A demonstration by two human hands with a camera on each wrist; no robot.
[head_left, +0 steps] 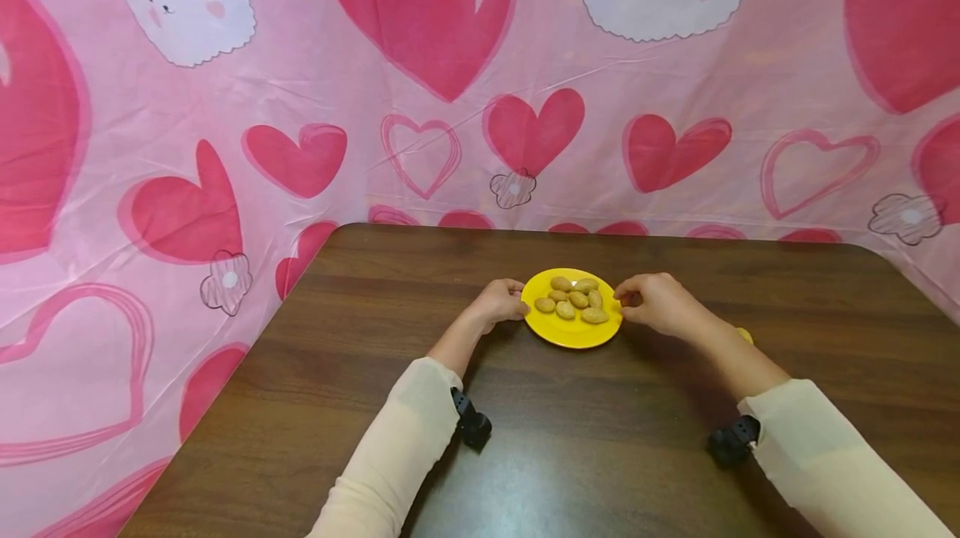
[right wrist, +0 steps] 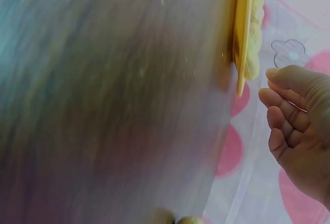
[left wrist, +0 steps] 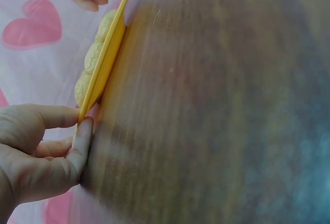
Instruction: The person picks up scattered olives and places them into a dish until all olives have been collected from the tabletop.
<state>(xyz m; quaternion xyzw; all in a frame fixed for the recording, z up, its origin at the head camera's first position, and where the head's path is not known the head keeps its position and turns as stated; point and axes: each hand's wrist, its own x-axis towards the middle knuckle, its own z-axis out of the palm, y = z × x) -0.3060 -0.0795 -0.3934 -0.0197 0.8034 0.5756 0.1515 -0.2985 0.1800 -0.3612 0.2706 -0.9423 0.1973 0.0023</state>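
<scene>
On the wooden table lies a round yellow plate bearing several tan, oval, wrinkled pieces that look like small potatoes. My left hand pinches the plate's left rim; in the left wrist view its thumb lies below the rim and a finger above. Past the plate's right edge is my right hand, its fingers loosely bent. The right wrist view has this hand just off the rim, a small gap between, nothing in the fingers. The plate appears edge-on there.
Partly hidden behind the right forearm is a small yellow thing. A tan rounded object peeks in at the bottom of the right wrist view. A pink cloth with hearts hangs behind and left of the brown table.
</scene>
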